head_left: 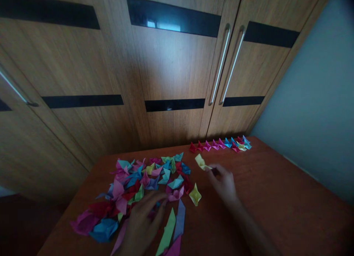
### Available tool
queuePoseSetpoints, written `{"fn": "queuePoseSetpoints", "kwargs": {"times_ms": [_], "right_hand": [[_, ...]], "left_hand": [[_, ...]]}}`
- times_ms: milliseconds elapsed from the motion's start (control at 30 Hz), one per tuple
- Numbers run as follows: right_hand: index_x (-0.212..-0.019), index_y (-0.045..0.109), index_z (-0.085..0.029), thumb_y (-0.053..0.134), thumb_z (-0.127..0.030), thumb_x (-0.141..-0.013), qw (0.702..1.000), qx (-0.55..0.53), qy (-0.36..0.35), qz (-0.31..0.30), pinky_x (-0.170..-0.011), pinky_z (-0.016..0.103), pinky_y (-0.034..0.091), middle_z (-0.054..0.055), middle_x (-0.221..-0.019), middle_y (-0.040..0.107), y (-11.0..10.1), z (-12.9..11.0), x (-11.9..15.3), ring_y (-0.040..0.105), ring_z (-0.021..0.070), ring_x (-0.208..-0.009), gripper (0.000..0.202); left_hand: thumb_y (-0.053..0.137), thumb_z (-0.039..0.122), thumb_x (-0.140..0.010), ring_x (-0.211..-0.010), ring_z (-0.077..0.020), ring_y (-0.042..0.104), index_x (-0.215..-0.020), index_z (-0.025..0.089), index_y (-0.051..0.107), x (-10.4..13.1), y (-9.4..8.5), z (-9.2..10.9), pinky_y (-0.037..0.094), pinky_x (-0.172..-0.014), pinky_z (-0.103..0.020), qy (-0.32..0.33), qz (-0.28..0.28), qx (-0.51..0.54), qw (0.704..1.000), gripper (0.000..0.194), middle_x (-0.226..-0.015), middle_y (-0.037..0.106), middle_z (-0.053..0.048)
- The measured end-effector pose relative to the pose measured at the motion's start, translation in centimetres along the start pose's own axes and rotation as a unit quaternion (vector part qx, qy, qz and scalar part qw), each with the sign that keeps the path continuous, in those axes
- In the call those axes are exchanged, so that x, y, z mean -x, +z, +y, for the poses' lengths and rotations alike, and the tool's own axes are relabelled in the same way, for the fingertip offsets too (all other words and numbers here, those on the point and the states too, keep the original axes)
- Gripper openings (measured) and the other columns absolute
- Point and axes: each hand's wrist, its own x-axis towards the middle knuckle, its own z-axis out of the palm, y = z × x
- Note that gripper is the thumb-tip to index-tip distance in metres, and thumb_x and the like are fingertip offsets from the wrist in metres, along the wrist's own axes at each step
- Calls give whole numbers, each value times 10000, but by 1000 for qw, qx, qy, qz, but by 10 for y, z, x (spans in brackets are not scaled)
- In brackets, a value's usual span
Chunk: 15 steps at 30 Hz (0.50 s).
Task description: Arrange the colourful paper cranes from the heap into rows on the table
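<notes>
A small folded yellow paper boat (201, 162) is pinched between the thumb and fingers of my right hand (223, 182), held just over the table. My left hand (144, 221) reaches over the near side of a pile of folded paper pieces. Its thumb and forefinger come together at the left edge of a pink paper boat (176, 194). Between the hands, a yellow paper boat (195, 195) lies by itself. Under and behind my left hand, part of the pile is hidden.
Several coloured boats, including a red one (193, 147), form a row along the back of the brown table (265, 197). Flat folded strips, one green (167, 232) and one lavender (179, 219), lie near the front. A wooden wardrobe (177, 64) stands behind, a wall (312, 119) on the right.
</notes>
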Motion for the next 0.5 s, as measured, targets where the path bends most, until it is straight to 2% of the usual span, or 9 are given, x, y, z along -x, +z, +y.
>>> {"fn": "queuePoseSetpoints", "kwargs": {"times_ms": [67,133,200,267,367,500], "right_hand": [[-831,649,-165,489,-499,-853,997,47,48,45,-559,228,451,46,-696,671,-14,31,-14,608,160,-604,372],[-851,656,-160,477,-511,-851,987,121,87,59,-565,231,441,60,-710,678,-31,62,-27,625,174,-625,394],[-909,662,-173,466,-479,-862,964,226,129,55,-599,242,438,73,-754,690,-47,89,-39,649,198,-691,366],[-995,653,-205,445,-458,-876,927,329,178,14,-623,264,441,86,-827,698,-58,109,-50,660,230,-772,348],[-1065,631,-237,424,-456,-883,882,412,223,-49,-654,308,453,109,-910,692,-64,125,-63,656,267,-838,353],[-1048,628,-213,395,-455,-890,873,424,233,-57,-684,358,464,144,-955,679,-60,132,-75,650,295,-861,372]], "left_hand": [[523,172,-857,-772,-141,684,-899,242,653,-1,0,5,538,-679,-208,10,1,9,1000,153,-849,711,-7],[518,172,-860,-760,-136,684,-896,244,651,-2,-1,10,535,-664,-197,11,-1,16,1000,156,-844,709,-6],[513,181,-865,-749,-134,683,-903,249,648,-2,-2,13,534,-654,-194,8,-7,21,1000,156,-844,707,-4],[507,188,-870,-744,-135,683,-914,252,647,-2,-2,13,535,-650,-198,6,-12,22,1000,160,-849,706,-5],[503,184,-871,-757,-137,683,-917,249,647,-1,-1,12,536,-663,-203,1,-18,24,1000,165,-857,705,-7],[508,179,-868,-744,-135,678,-907,247,647,-2,0,9,530,-651,-197,-7,-21,32,999,159,-840,701,-4]]}}
